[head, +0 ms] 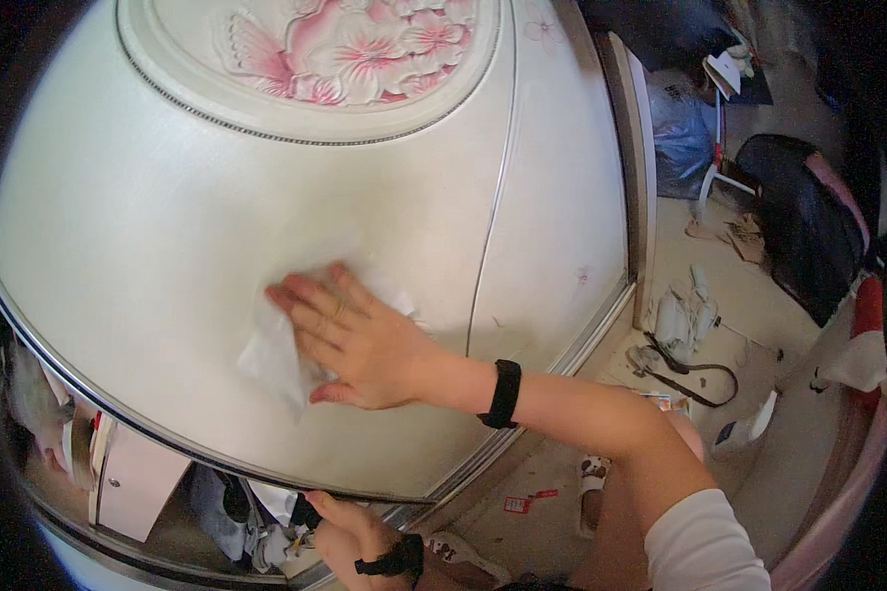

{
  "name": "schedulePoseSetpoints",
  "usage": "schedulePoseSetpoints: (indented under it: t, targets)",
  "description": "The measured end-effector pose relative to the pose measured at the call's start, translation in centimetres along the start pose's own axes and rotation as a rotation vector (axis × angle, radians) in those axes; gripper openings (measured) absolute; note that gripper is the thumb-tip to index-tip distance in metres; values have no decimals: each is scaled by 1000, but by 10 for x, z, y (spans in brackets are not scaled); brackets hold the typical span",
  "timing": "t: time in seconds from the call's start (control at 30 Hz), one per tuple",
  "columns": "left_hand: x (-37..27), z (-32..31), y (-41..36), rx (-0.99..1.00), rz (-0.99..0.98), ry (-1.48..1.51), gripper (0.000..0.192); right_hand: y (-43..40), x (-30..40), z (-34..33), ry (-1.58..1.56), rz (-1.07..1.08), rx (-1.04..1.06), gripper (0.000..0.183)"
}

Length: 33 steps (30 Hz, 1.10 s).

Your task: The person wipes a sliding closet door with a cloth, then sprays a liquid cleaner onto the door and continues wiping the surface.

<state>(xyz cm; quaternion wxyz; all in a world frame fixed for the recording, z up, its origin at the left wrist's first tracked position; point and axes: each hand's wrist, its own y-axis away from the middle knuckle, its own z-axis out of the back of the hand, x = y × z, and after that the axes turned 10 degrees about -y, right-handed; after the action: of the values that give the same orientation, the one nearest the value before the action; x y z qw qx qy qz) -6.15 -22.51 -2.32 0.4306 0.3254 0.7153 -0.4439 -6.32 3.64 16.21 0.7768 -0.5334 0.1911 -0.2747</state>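
Note:
My right hand lies palm down, slightly blurred, on a cream sliding wardrobe door. Under its palm and fingers is a thin white wipe or tissue, pressed flat against the panel. At the dark-trimmed edge of that door, my left hand has its thumb against the trim; its other fingers are mostly hidden. Both wrists wear black bands. An oval relief of pink and white flowers decorates the door's far part.
Inside the wardrobe opening are a pale drawer or cabinet front and folded clothes. Right of the door, the floor holds a belt or strap, a red tag, slippers, a blue plastic bag and a dark bag.

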Motion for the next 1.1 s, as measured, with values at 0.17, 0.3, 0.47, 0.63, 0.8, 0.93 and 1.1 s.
schedulePoseSetpoints:
  t: [0.17, 0.3, 0.47, 0.63, 0.8, 0.93, 1.1]
  targets:
    - [-10, -6, 2, -106, -53, -148, 52, 11, -40, 28, 138, -308, 86, 66]
    - [-14, -8, 6, -126, -101, -243, 50, 16, -83, 79, 228, -500, -263, 57]
    - [-1, -7, 3, -179, -126, -173, 53, 24, -113, 90, 349, -469, -506, 55]
    - [-8, -8, 5, -124, -93, -176, 56, -5, -52, 41, 325, -387, -250, 60]
    - [4, 8, -8, -80, -138, -200, 58, -12, -4, 10, -3, 51, -123, 62]
    - [2, -3, -1, -69, -122, -237, 59, -1, -28, 32, 126, -232, 57, 59]
    - [22, 13, -12, -123, -197, -180, 55, 8, -80, 87, 151, -595, -145, 53]
